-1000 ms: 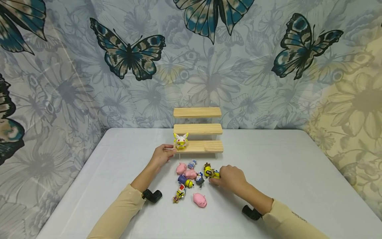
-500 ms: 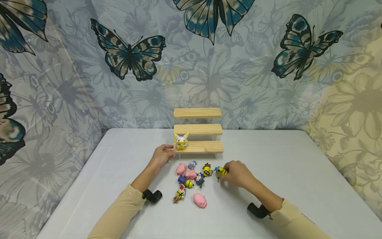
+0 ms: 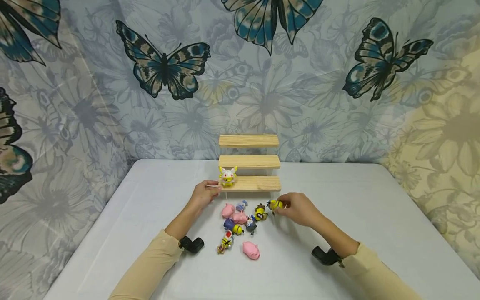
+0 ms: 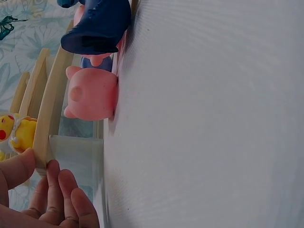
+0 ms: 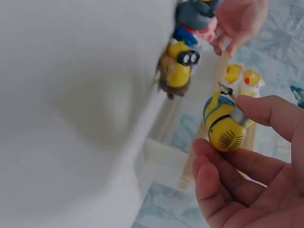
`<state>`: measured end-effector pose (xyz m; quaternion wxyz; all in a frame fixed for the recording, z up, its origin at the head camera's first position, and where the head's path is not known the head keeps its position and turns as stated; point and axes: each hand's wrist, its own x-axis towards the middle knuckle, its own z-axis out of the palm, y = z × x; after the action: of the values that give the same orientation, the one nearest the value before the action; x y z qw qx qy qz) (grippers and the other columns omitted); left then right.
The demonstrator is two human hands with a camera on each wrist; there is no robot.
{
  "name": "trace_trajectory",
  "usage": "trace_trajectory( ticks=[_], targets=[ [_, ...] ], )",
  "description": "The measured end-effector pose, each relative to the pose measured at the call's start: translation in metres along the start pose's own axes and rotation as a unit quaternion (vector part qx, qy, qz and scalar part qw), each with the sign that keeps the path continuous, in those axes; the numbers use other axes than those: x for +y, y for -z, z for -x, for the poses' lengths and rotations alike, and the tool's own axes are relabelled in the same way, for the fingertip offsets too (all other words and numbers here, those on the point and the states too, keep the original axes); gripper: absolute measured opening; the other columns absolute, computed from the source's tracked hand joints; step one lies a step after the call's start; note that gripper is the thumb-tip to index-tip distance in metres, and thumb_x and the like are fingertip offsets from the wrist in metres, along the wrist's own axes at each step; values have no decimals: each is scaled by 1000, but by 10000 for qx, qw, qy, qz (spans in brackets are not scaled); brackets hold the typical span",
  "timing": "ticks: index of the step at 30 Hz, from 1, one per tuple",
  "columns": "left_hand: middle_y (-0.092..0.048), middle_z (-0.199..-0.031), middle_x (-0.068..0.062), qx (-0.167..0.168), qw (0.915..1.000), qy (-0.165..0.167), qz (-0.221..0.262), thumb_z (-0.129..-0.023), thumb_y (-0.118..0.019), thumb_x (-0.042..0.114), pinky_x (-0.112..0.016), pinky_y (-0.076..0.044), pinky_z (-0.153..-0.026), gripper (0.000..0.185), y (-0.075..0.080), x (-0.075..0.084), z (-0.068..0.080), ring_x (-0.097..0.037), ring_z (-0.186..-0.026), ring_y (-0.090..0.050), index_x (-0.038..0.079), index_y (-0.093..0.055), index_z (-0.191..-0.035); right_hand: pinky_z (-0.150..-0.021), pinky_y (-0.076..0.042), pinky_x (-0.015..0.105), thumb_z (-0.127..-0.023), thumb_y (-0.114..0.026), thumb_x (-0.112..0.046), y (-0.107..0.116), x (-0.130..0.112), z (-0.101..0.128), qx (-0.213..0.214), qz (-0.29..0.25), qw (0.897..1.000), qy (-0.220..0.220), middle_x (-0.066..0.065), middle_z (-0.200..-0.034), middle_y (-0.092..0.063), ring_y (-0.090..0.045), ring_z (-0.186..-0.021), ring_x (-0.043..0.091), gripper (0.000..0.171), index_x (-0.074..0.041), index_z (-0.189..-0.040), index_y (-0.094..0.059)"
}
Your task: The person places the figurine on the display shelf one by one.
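Observation:
My right hand [image 3: 301, 209] pinches a yellow-and-blue minion figurine [image 5: 223, 124] between thumb and fingers, lifted just in front of the lowest step's right end. At the other end my left hand [image 3: 203, 196] grips the edge of the wooden display shelf [image 3: 258, 183], thumb above and fingers below. A yellow figurine in a white hood [image 3: 227, 176] stands on that step, close to my left thumb. On the table before the shelf lie a brown-and-yellow minion [image 3: 260, 213], a dark blue-grey figurine [image 3: 251, 225] and a pink pig [image 3: 227, 211].
More figurines lie loose: a second pink pig [image 3: 239, 218], a minion in purple-blue [image 3: 233, 227], a red-and-yellow figurine [image 3: 225, 243], a pale blue one [image 3: 241, 206] and a pig nearer the front [image 3: 251, 251]. Behind the white table [image 3: 337, 196] hangs a butterfly cloth [image 3: 262, 96].
My right hand has drawn the minion figurine away from the brown-and-yellow one, then raised it toward the shelf. The left hand keeps its place on the lowest step.

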<state>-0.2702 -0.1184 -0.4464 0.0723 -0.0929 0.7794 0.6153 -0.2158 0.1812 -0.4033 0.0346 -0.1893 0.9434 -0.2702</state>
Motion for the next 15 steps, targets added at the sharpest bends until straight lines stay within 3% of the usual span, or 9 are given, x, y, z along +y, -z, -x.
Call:
trace_trajectory(
  ticks=[15],
  targets=[
    [-68,-98,-8,-49,9999,-30,82,-92,-67,19,-25,-46,-65,39,1,-1,0,-17,-84,-61,4,-58,-126,-65,-44,28,-85,-72,-17,18,-12,-27,149,138,9995,232,6,-86,-66,-55,-76,15,29,0,-107,-68]
  ],
)
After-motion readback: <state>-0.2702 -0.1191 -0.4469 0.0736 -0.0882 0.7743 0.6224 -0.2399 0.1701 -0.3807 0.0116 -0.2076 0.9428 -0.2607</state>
